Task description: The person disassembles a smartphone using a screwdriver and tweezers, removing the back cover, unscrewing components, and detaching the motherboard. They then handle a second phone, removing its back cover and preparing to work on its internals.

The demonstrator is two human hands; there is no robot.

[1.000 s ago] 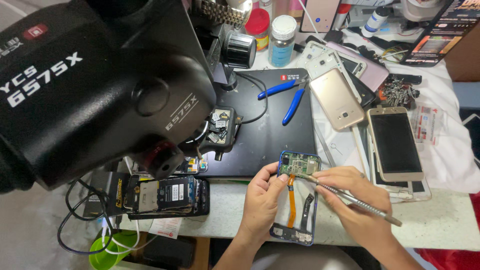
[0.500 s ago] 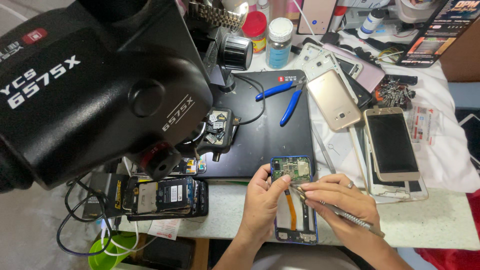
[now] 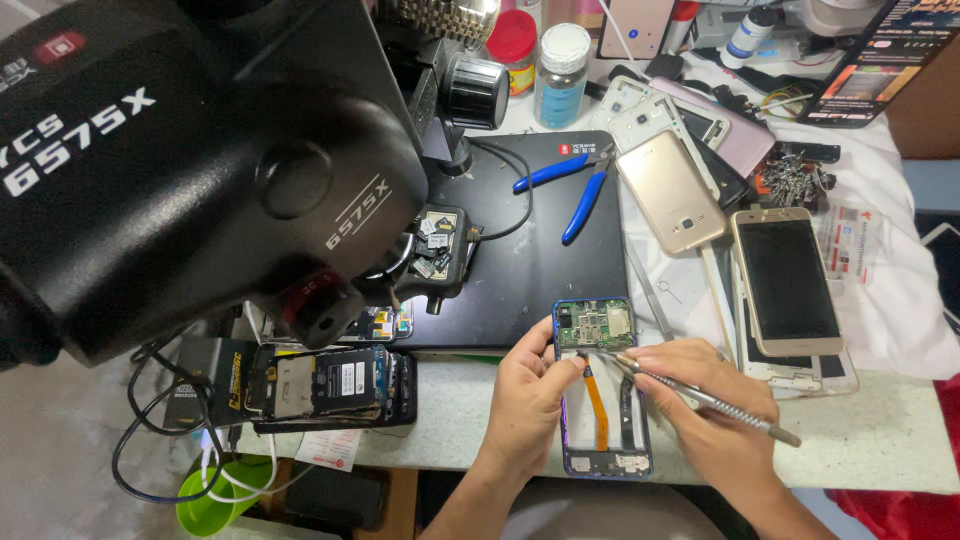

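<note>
An opened phone is steadied at the table edge by the left hand, fingers curled on its left side. Tweezers are pinched in the right hand, tips resting on the phone just below its board.

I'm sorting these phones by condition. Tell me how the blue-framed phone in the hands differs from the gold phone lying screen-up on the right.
The blue-framed phone is opened, with its green circuit board and orange flex cable bare; the gold phone is closed, showing a dark screen. The left hand grips the blue-framed phone while the right hand works metal tweezers into it; the gold phone lies untouched on white cloth. Both lie lengthwise, pointing away from the person.
</note>
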